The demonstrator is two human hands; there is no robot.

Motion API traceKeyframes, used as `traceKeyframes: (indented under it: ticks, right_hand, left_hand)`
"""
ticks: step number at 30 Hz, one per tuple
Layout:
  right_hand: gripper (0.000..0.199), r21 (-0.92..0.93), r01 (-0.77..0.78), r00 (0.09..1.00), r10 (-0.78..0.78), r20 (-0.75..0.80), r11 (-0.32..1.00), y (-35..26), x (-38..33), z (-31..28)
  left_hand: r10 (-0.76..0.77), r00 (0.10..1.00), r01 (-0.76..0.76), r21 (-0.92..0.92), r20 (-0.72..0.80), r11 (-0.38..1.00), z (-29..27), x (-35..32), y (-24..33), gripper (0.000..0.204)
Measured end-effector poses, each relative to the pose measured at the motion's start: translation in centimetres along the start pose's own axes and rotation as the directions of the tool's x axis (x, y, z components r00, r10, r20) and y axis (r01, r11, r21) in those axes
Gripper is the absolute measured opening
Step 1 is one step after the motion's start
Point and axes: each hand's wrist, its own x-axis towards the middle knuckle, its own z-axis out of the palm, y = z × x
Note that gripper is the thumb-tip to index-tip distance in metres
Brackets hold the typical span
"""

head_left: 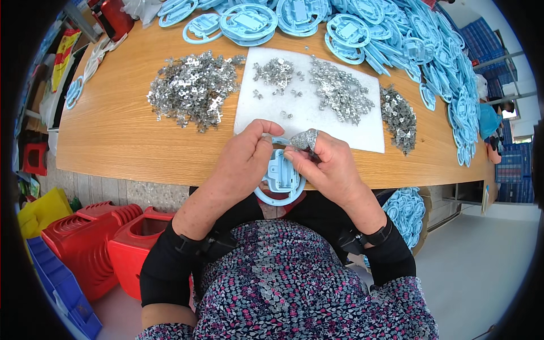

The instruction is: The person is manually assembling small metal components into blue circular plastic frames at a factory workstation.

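A light-blue plastic toy steering wheel (281, 175) is held up at the table's near edge, its moulded centre facing up. My left hand (249, 153) is closed on its upper left rim. Closed at the upper right of the wheel, my right hand (328, 161) has its thumb against the part and grey wrapping round a finger. Whether a small metal piece sits between those fingertips is hidden. Just beyond my hands, a white foam sheet (258, 107) carries a small heap of metal clips (276, 73) and a larger spread of metal pieces (343, 93).
A big pile of metal clips (195, 88) lies left of the sheet, a smaller metal pile (399, 116) to its right. Blue steering wheels (419, 45) are heaped along the far and right sides. Red plastic stools (85, 243) stand at lower left. More wheels (405, 212) fill a box below the table.
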Motion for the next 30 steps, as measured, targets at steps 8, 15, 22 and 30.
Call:
traceKeyframes:
  ticks: [8, 15, 22, 30]
  right_hand:
    - [0.017, -0.308, 0.257, 0.966, -0.257, 0.041, 0.916, 0.1, -0.7, -0.2]
    - [0.015, -0.358, 0.244, 0.968, -0.203, 0.149, 0.901, -0.5, -1.3, -1.8]
    - [0.01, -0.512, 0.182, 0.98, -0.115, 0.161, 0.84, -1.5, -1.2, -3.2]
    - [0.008, -0.615, 0.267, 0.959, -0.139, 0.248, 0.742, -2.3, -1.4, -3.4]
  left_hand:
    - [-0.062, 0.998, 0.062, 0.014, 0.031, 0.998, 0.1, -0.1, 1.3, 0.025]
    - [-0.053, 0.998, 0.053, -0.003, 0.019, 0.999, 0.3, -0.1, 1.4, 0.024]
    - [0.016, 1.0, -0.017, 0.093, 0.01, 0.995, 0.1, 0.0, 0.1, 0.024]
    - [0.057, 0.998, -0.056, 0.163, -0.003, 0.985, 0.3, 0.2, 0.1, 0.027]
